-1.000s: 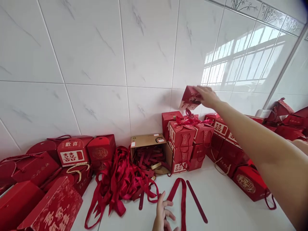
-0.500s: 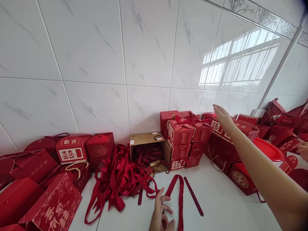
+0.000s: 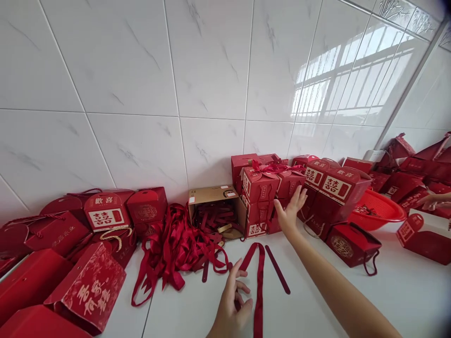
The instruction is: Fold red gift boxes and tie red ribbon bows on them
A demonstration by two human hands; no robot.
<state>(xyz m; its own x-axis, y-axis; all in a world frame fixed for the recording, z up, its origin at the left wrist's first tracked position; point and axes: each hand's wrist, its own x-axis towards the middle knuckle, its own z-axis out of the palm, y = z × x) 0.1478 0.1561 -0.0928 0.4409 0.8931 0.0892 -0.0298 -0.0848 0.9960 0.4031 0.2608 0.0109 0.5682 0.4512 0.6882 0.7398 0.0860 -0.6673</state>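
A: Clock centred on the left hand point(image 3: 230, 303), 12 straight ahead. Its fingers?

B: Loosely curled, thumb apart, nothing gripped.

A: And the folded ribbon point(image 3: 259, 291)?

B: On the white table point(image 3: 299, 310), running from 3 o'clock to a bend at 1, then back toward the fingertips. Contact with them: cannot tell.

A: Next outward?

B: Dark flat strap point(image 3: 277, 270) at 2, slanting, apart from the ribbon. Ribbon heap point(image 3: 183, 251) at 10, tangled, loops trailing onto the tabletop.

A: Right hand point(image 3: 291, 216)?

B: At 1, fingers spread, holding nothing. It is in front of the stacked red boxes point(image 3: 260, 185); whether it touches them, cannot tell. Ribbon bows point(image 3: 269, 167) on top of the stack.

A: Farther off?

B: Cardboard carton point(image 3: 211, 192) near 12, just beside the stack, dark straps inside. Red basket point(image 3: 380, 223) at 2. Past it, same bearing, a co-worker's hand point(image 3: 437, 202), near more red boxes; grip too small to read. Tiled wall point(image 3: 211, 70) at 12, behind everything.
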